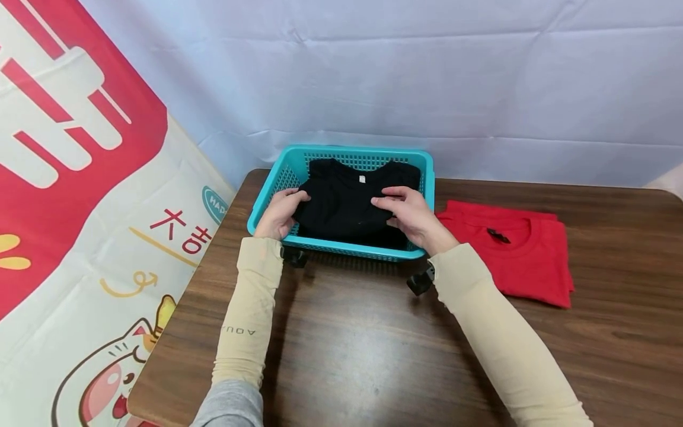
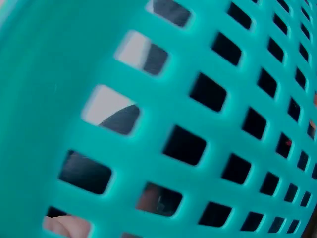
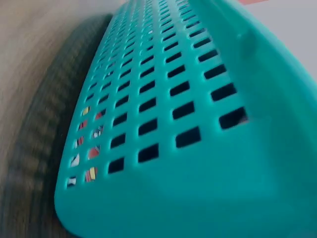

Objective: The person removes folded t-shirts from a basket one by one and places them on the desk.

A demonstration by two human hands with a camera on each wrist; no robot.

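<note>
A folded black T-shirt [image 1: 341, 207] with a small white neck label lies inside a turquoise plastic basket [image 1: 352, 244]. At the shirt's left side, my left hand [image 1: 280, 212] reaches over the rim and pinches the fabric edge between thumb and fingers. My right hand [image 1: 413, 216] comes over the right front part of the basket, its slightly bent fingers spread and touching the top of the shirt. Through the mesh wall [image 2: 148, 124] in the left wrist view, dark cloth and a bit of finger show. The right wrist view is filled by the basket's outer side [image 3: 148, 188].
A folded red T-shirt [image 1: 523, 255] with a black neck label lies right of the basket on the brown wooden table [image 1: 352, 356]. Behind stands a white cloth backdrop [image 1: 373, 77]. A printed red and white banner [image 1: 107, 237] hangs along the left side.
</note>
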